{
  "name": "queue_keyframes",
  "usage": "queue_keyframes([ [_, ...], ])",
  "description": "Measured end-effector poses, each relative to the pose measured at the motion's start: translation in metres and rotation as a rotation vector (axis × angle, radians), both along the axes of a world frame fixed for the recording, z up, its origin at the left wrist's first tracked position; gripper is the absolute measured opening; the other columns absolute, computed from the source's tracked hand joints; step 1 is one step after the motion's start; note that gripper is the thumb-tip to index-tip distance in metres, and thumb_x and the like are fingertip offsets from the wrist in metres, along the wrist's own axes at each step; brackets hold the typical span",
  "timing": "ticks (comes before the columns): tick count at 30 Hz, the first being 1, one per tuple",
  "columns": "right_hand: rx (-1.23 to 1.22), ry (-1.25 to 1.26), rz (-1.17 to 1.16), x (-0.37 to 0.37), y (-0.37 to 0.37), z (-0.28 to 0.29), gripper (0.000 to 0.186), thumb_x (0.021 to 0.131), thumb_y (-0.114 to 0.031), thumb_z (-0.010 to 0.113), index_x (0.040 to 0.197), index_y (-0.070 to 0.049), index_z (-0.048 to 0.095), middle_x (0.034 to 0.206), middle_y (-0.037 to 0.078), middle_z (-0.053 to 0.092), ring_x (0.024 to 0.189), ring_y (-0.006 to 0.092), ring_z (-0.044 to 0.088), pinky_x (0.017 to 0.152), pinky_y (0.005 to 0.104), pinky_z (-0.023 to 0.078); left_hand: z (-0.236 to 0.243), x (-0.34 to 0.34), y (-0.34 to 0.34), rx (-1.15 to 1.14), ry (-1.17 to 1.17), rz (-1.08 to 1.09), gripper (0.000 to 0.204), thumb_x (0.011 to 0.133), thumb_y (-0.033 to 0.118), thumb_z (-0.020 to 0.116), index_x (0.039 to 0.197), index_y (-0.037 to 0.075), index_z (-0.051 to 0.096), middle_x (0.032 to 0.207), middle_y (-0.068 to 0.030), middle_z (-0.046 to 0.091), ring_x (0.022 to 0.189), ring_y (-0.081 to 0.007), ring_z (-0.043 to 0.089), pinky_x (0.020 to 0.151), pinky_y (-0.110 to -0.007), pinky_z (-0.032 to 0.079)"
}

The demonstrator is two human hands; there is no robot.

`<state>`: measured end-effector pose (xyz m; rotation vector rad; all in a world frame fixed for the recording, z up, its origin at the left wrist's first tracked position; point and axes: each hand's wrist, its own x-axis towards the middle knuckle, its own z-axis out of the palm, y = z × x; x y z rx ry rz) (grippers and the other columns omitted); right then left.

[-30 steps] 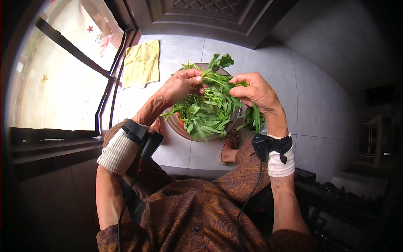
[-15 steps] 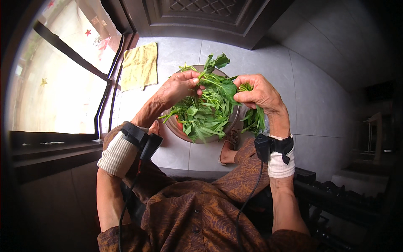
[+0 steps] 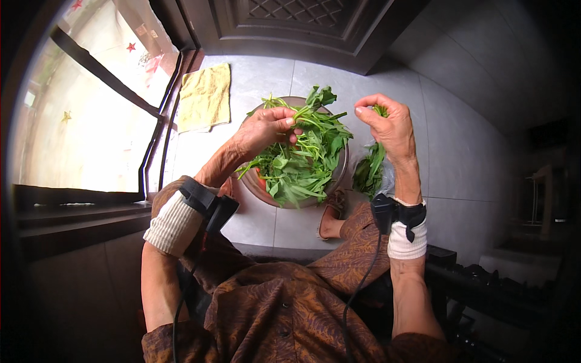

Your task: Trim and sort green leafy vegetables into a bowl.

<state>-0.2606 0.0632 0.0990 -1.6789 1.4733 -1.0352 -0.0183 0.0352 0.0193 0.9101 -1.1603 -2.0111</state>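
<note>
Long green leafy vegetables (image 3: 293, 172) with thin stems, resembling water spinach, lie heaped in a round basin (image 3: 247, 186) on the floor in front of me. My left hand (image 3: 269, 128) is over the basin's far left part, thumb and fingers pinched on several green stems whose leaves (image 3: 321, 97) stick out to the right. To the right of the basin, my right hand (image 3: 389, 126) is curled round a bunch of the same greens (image 3: 370, 172). Stem ends show at its fingers and leaves hang below the palm. A bit of red shows among the greens in the basin.
A yellow cloth (image 3: 206, 97) lies on the grey tiled floor (image 3: 393, 85) at the far left. Clear plastic (image 3: 388, 178) shows beside the hanging bunch. A dark panelled door (image 3: 290, 27) stands beyond, and a bright glass door (image 3: 91, 121) is on the left.
My right hand has moved right, away from the left hand and the basin, still with its bunch. The left hand keeps its stems and has shifted slightly.
</note>
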Motion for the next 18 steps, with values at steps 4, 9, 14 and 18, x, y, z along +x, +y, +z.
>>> queue_keyframes([
  [4,-0.089,0.052,0.177,0.028,0.005,-0.013,0.019,0.076,-0.017,0.065,0.084,0.000,0.065,0.071,0.010,0.065,0.064,0.0113,0.060,0.057,0.0261,0.046,-0.001,0.001,0.001,0.002,-0.025,-0.004,0.018,0.092,0.013,0.047,0.100,0.000,0.057,0.084,-0.0039,0.059,0.073,-0.0121,0.056,0.074,-0.027,0.048],
  [9,0.030,0.269,0.222,0.034,0.001,-0.018,0.022,0.073,-0.021,0.062,0.080,-0.001,0.065,0.061,0.017,0.059,0.055,0.0220,0.061,0.055,0.0316,0.046,0.000,0.001,0.004,-0.033,-0.029,-0.027,0.019,0.092,0.014,0.049,0.102,-0.001,0.056,0.085,-0.0043,0.059,0.074,-0.0125,0.056,0.075,-0.026,0.048],
  [14,-0.032,0.332,0.228,0.032,-0.001,-0.025,0.016,0.072,-0.013,0.063,0.080,0.001,0.064,0.060,0.009,0.060,0.053,0.0129,0.052,0.052,0.0290,0.042,-0.001,0.001,0.005,-0.089,-0.013,-0.054,0.020,0.088,0.016,0.055,0.100,-0.001,0.059,0.084,-0.0037,0.060,0.075,-0.0115,0.056,0.074,-0.024,0.047],
  [18,-0.128,0.241,0.094,0.036,-0.007,-0.035,0.012,0.072,-0.011,0.062,0.079,-0.001,0.061,0.063,0.013,0.059,0.058,0.0165,0.056,0.055,0.0306,0.043,0.003,-0.003,0.009,-0.119,-0.062,-0.051,0.020,0.087,0.017,0.059,0.099,0.001,0.061,0.084,-0.0022,0.061,0.076,-0.0100,0.057,0.075,-0.024,0.046],
])
